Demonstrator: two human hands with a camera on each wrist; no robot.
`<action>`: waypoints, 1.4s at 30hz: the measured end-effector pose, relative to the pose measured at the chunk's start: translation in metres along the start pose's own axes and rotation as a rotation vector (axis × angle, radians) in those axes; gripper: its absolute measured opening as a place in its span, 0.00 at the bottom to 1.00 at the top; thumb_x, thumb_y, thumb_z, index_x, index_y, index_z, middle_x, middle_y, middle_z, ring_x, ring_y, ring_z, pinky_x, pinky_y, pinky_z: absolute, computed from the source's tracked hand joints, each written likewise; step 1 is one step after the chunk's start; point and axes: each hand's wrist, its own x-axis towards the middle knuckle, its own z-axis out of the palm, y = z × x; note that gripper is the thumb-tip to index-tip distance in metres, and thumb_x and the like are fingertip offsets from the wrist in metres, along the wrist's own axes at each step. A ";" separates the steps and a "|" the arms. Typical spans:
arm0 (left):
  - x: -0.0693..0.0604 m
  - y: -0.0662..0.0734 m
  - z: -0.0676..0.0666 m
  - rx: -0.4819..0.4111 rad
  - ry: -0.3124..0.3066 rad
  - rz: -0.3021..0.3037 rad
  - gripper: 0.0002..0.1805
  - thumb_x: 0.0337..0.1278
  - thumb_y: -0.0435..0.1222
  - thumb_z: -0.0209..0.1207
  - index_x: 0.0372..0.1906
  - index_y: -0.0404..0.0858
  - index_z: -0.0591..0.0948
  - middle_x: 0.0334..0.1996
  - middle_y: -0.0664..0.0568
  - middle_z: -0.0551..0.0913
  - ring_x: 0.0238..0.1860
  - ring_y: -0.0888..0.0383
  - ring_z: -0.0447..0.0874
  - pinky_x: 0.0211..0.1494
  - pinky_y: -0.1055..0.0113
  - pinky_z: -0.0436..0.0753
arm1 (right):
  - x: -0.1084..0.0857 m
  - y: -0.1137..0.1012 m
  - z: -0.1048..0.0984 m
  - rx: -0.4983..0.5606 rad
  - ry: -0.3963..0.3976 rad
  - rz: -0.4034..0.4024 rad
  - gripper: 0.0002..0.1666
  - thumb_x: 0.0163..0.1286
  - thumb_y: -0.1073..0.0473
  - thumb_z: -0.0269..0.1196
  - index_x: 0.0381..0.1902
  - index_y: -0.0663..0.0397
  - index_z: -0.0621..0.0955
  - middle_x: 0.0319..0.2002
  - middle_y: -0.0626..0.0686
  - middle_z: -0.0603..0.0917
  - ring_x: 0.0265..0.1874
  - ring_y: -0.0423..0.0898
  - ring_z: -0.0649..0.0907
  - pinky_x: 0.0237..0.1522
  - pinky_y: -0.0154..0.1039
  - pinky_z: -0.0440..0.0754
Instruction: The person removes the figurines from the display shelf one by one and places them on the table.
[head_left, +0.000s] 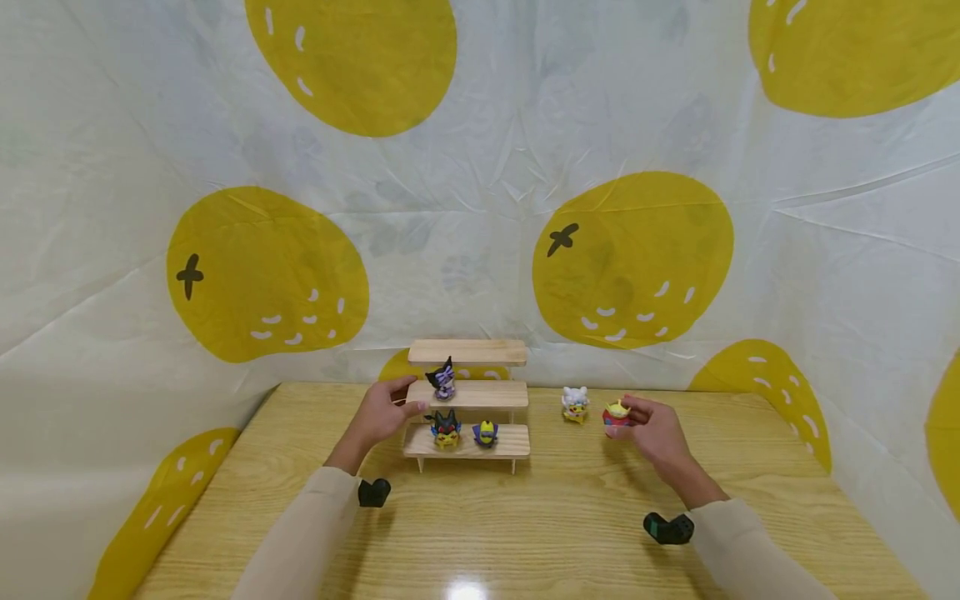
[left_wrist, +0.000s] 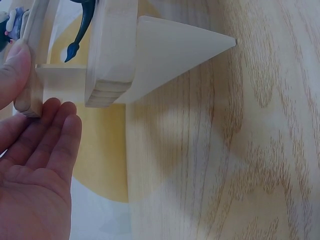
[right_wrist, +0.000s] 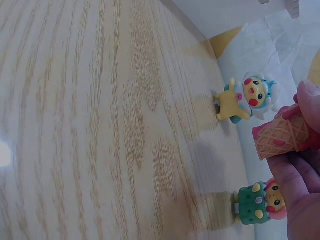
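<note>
A three-tier wooden display stand [head_left: 467,442] stands on the table. My left hand [head_left: 384,412] is at its left side; in the left wrist view the thumb and fingers [left_wrist: 37,145] pinch the end of a shelf board [left_wrist: 29,105]. A black-and-purple figurine [head_left: 442,382] sits on the middle shelf. On the lowest shelf are a dark-hooded yellow figurine [head_left: 446,430] and a yellow figurine with a purple cape [head_left: 486,433]. My right hand [head_left: 658,433] holds a red figurine with a yellow top [head_left: 617,414]; its base looks like a waffle cone [right_wrist: 282,137].
A white-hooded yellow figurine [head_left: 575,404] stands right of the stand. A green-clad figurine with pink hair [right_wrist: 252,205] shows below the right hand in the right wrist view. Behind the table [head_left: 480,533] hangs a white cloth [head_left: 465,275] with yellow fruit prints.
</note>
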 end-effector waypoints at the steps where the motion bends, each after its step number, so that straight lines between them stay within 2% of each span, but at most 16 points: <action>1: 0.000 0.000 0.000 -0.001 0.000 0.000 0.34 0.71 0.38 0.64 0.77 0.33 0.69 0.75 0.34 0.71 0.73 0.36 0.73 0.71 0.42 0.78 | 0.000 0.000 0.000 0.001 -0.001 -0.001 0.39 0.66 0.67 0.73 0.71 0.77 0.71 0.73 0.72 0.72 0.68 0.64 0.79 0.48 0.21 0.83; 14: 0.000 0.000 0.000 0.007 0.006 0.009 0.34 0.70 0.38 0.65 0.76 0.32 0.70 0.73 0.34 0.73 0.71 0.35 0.76 0.70 0.42 0.79 | -0.001 0.006 -0.006 -0.005 -0.018 0.003 0.42 0.65 0.65 0.74 0.72 0.74 0.71 0.75 0.69 0.70 0.65 0.56 0.81 0.44 0.17 0.79; 17: 0.000 0.000 0.000 0.007 0.005 0.010 0.34 0.70 0.38 0.65 0.76 0.32 0.70 0.73 0.34 0.73 0.71 0.36 0.76 0.70 0.42 0.80 | -0.002 0.008 -0.007 0.004 -0.017 -0.010 0.41 0.64 0.66 0.74 0.72 0.74 0.71 0.74 0.70 0.71 0.59 0.44 0.85 0.44 0.19 0.81; 20: 0.001 -0.001 0.000 0.006 0.001 0.008 0.35 0.70 0.38 0.65 0.77 0.32 0.70 0.74 0.34 0.73 0.71 0.36 0.76 0.70 0.42 0.79 | -0.002 0.011 -0.008 0.007 -0.013 -0.022 0.40 0.64 0.67 0.74 0.71 0.74 0.72 0.74 0.70 0.71 0.52 0.32 0.84 0.45 0.19 0.81; 22: 0.001 -0.001 0.000 0.009 0.000 0.009 0.35 0.70 0.38 0.65 0.77 0.32 0.70 0.74 0.33 0.73 0.71 0.35 0.76 0.70 0.42 0.79 | -0.002 0.013 -0.008 0.001 -0.013 -0.028 0.39 0.65 0.67 0.73 0.71 0.75 0.72 0.75 0.69 0.70 0.54 0.35 0.84 0.45 0.19 0.82; 24: 0.001 -0.001 -0.001 0.019 0.001 0.010 0.34 0.71 0.39 0.65 0.77 0.32 0.70 0.74 0.33 0.73 0.71 0.35 0.76 0.70 0.42 0.79 | -0.002 0.015 -0.008 -0.006 -0.019 -0.031 0.39 0.66 0.67 0.72 0.71 0.75 0.71 0.75 0.69 0.69 0.61 0.47 0.85 0.46 0.20 0.83; 26: 0.001 -0.001 -0.001 0.026 0.002 0.009 0.35 0.71 0.39 0.65 0.76 0.32 0.70 0.73 0.33 0.73 0.71 0.35 0.76 0.70 0.42 0.80 | -0.002 0.017 -0.009 -0.012 -0.024 -0.030 0.39 0.68 0.67 0.71 0.72 0.76 0.70 0.74 0.71 0.70 0.67 0.61 0.80 0.47 0.23 0.84; 28: 0.001 -0.001 -0.002 0.030 0.004 0.008 0.35 0.70 0.39 0.65 0.76 0.33 0.70 0.73 0.33 0.73 0.71 0.35 0.76 0.70 0.42 0.80 | -0.003 0.018 -0.009 -0.013 -0.027 -0.023 0.39 0.69 0.67 0.70 0.73 0.76 0.69 0.73 0.74 0.70 0.70 0.68 0.76 0.46 0.24 0.85; 37: 0.002 0.000 -0.002 0.019 0.004 0.002 0.34 0.70 0.39 0.66 0.76 0.33 0.71 0.73 0.33 0.73 0.71 0.35 0.76 0.70 0.42 0.79 | -0.002 0.020 -0.012 -0.024 -0.020 0.003 0.42 0.69 0.65 0.71 0.74 0.77 0.67 0.70 0.77 0.72 0.70 0.69 0.76 0.46 0.26 0.87; 42: 0.003 -0.003 -0.001 0.025 -0.001 0.001 0.35 0.71 0.40 0.65 0.77 0.33 0.70 0.74 0.33 0.72 0.72 0.35 0.75 0.71 0.42 0.79 | -0.003 0.023 -0.013 -0.061 -0.006 0.006 0.41 0.67 0.64 0.73 0.72 0.76 0.70 0.69 0.76 0.74 0.69 0.69 0.77 0.45 0.24 0.85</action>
